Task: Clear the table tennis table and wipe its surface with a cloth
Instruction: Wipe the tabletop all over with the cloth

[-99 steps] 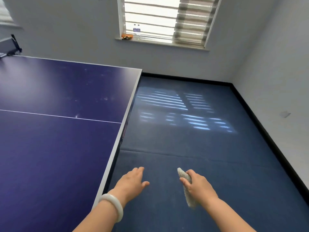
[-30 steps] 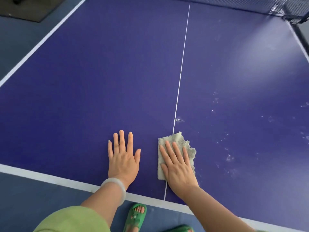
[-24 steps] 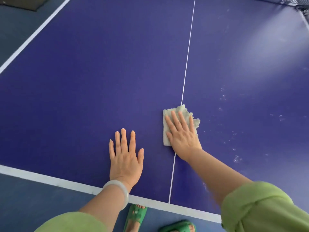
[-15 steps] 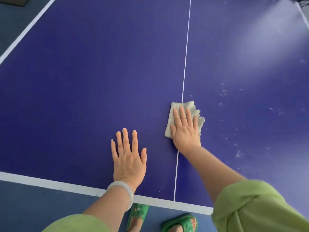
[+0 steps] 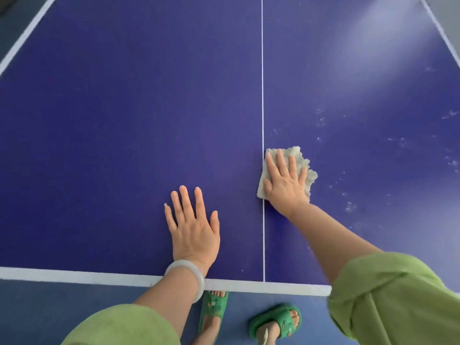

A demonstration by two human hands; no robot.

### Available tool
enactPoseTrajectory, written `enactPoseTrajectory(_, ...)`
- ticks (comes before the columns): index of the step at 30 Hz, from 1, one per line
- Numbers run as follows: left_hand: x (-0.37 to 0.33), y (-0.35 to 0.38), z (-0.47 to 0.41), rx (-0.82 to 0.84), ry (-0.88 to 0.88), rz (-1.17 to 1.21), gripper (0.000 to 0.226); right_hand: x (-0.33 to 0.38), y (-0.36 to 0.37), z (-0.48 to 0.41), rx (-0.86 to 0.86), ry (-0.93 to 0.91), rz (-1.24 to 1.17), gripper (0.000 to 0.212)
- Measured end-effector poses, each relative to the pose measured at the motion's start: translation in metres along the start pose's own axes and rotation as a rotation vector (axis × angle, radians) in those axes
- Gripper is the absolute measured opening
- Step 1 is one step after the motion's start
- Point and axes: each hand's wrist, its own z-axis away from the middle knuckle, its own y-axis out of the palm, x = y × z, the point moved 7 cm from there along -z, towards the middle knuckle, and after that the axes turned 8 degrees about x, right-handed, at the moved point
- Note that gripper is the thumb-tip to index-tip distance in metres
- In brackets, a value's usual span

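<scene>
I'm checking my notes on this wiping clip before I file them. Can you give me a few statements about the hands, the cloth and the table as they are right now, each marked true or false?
1. The right hand presses the cloth flat on the table tennis table with straight fingers. True.
2. The cloth lies left of the white centre line. False: it lies just right of the line, with its left edge at it.
3. The left hand rests flat on the table and holds nothing. True.
4. The white specks are on the left half of the table. False: they are scattered over the right half, to the right of the cloth.
5. The pale bracelet is on the right wrist. False: it is on the left wrist.
</scene>
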Motion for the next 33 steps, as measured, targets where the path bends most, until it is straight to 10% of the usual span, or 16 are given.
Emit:
enactPoseTrajectory(11,0.003,0.003,0.002,0.013,-0.001,0.01,0.067,0.047,0.076,0.141,-0.127,-0.102,0.009,0.059)
enactPoseTrajectory(17,0.002,0.001,0.002,0.018,-0.005,0.007,0.067,0.002,0.067,0.13,-0.134,0.205,-0.048,0.062)
enactPoseTrajectory(25,0.003,0.002,0.002,0.015,0.007,0.017,0.066,0.05,0.083,0.156,-0.146,-0.084,0.035,0.058)
enactPoseTrajectory(33,0.003,0.001,0.004,0.006,0.009,0.015,0.066,0.018,0.07,0.128,-0.137,0.14,-0.086,0.059)
